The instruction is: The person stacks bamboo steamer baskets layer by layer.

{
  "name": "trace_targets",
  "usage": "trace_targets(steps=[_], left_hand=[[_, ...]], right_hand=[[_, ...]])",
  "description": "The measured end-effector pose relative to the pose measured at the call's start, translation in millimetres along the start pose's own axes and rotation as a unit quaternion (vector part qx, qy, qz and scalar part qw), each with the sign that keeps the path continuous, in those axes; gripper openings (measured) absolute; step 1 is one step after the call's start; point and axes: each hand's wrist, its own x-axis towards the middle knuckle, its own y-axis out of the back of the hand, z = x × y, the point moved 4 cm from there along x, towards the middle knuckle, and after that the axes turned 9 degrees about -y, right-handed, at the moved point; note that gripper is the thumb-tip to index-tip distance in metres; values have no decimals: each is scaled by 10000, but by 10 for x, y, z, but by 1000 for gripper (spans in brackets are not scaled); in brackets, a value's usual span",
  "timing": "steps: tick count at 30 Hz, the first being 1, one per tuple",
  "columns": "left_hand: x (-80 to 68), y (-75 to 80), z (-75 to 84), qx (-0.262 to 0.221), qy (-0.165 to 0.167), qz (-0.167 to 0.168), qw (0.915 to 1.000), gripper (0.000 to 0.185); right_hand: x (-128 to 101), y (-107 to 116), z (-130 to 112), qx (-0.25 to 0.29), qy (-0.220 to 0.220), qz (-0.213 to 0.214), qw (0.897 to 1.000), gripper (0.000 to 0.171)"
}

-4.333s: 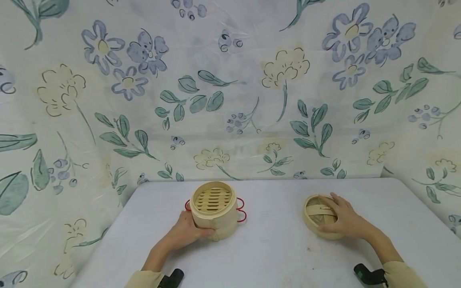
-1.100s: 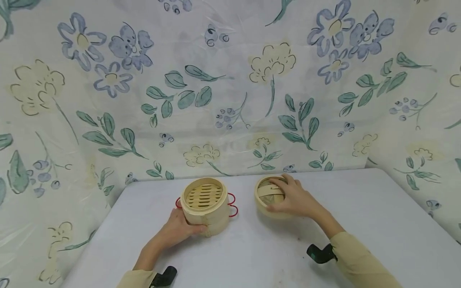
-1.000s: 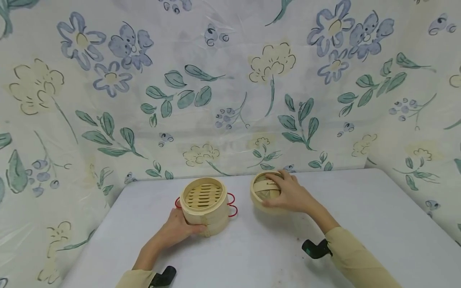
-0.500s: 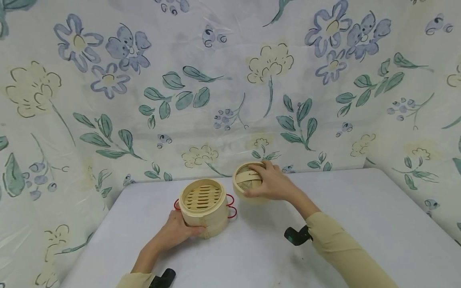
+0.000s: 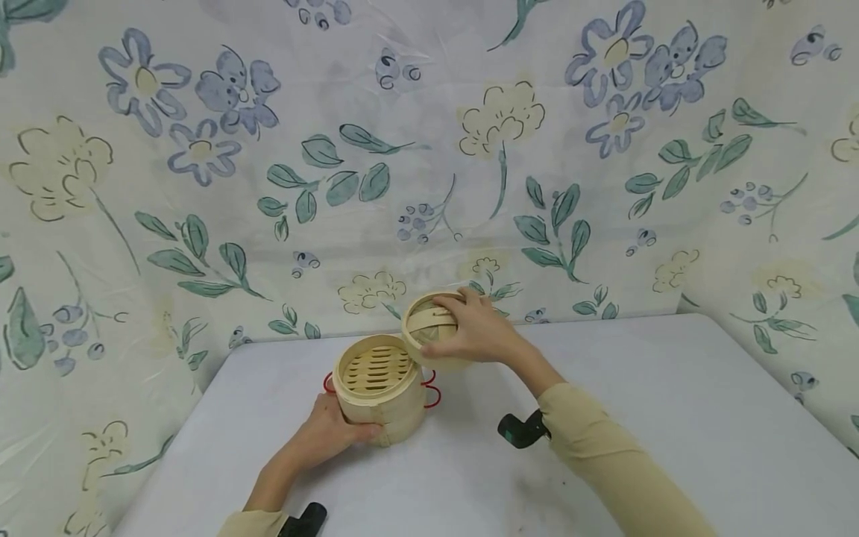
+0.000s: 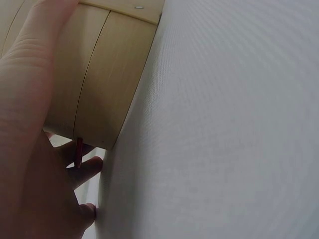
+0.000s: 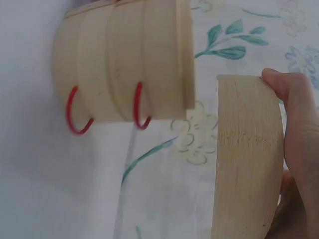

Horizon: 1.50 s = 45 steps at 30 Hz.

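A bamboo steamer [image 5: 394,419] of stacked tiers with red side loops stands on the table, its slatted top uncovered. My left hand [image 5: 329,434] grips it from the left, thumb across the front and other fingers behind, partly hidden. In the left wrist view, the steamer's wall [image 6: 112,74] rests against the white surface. My right hand [image 5: 482,328] holds the round steamer lid [image 5: 429,319] by its rim, lifted off the table at the steamer's upper right. A gap separates the lid [image 7: 246,154] from the steamer's top rim [image 7: 187,59] in the right wrist view.
The white table [image 5: 637,418] carries a few small dark specks at the front. Behind it hangs a floral sheet [image 5: 443,186]. A black wrist device [image 5: 523,430] hangs below the right sleeve, another [image 5: 305,520] beside the left cuff.
My right hand has lifted the lid off the table and carried it leftward, up to the steamer's upper right. The left hand keeps its grip on the steamer, which stays in place.
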Motion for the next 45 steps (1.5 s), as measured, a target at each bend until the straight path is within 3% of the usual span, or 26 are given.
trace_targets(steps=[12,23,30,45], left_hand=[[-10,-8,11,-79,-54,-46,9999,62],[-19,13,11,-71,74,-157,9998,55],[-18,10,13,-71,75,-195,9998,54],[-17,3,39,-225,-48,-6,9997,78]], right_hand=[[135,-58,-493,53,50,-117,9999,89],[177,-349,-832,-117,72,-170,9998,89],[110,-502,-943,-287,102,-170,9994,87],[49,-622,-993,-613,47,-127,9980,89]])
